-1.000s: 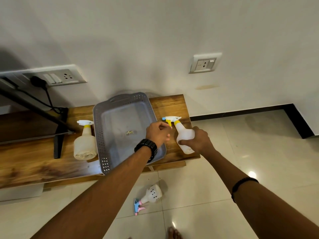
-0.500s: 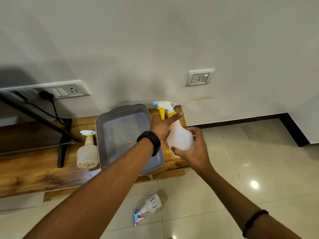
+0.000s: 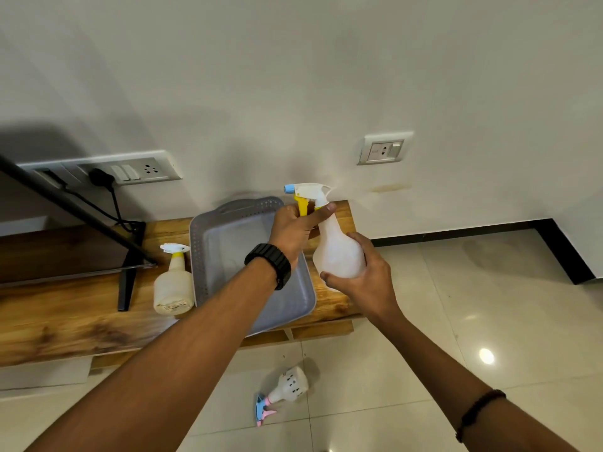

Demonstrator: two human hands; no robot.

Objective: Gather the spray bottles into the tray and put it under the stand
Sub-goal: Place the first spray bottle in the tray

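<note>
A: Now white bottle (image 3: 337, 252) is lifted off the stand (image 3: 65, 314), up since a second ago. Right hand (image 3: 362, 278) wraps its body, left hand (image 3: 293, 230) pinches the neck.
B: Tray (image 3: 208, 256) still empty; two bottles left.

3 spray bottles: held one (image 3: 337, 252), table one (image 3: 173, 285), floor one (image 3: 287, 391). 1 tray (image 3: 208, 256) (empty). 2 wall sockets (image 3: 383, 151) (image 3: 130, 171).
</note>
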